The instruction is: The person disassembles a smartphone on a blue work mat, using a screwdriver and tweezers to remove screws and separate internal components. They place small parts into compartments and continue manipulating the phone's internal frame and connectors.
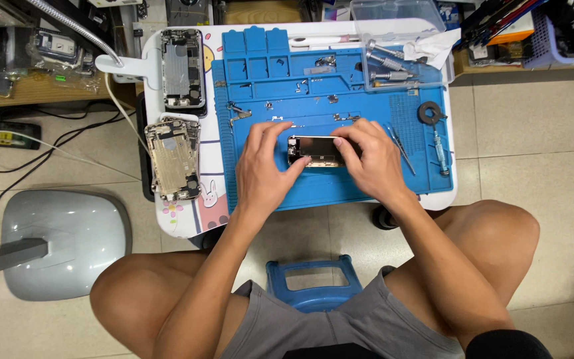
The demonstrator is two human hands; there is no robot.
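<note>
Blue mat [380, 183] under us; our left hand [267, 169] and right hand [373, 163] both pinch 1 opened phone [315, 151], fingers curled.

The opened phone [315, 151] lies on the work mat [340, 183], between the left hand [266, 169] and the right hand [372, 159]; both hands touch it. Left of the left hand, two phone housings [174, 159] lie on the bench [187, 223], one behind the other. Just right of the right hand lie the tweezers [401, 149], and further right a screwdriver [440, 153]. Behind the right hand stands a clear box [400, 40] with tools in it.
</note>
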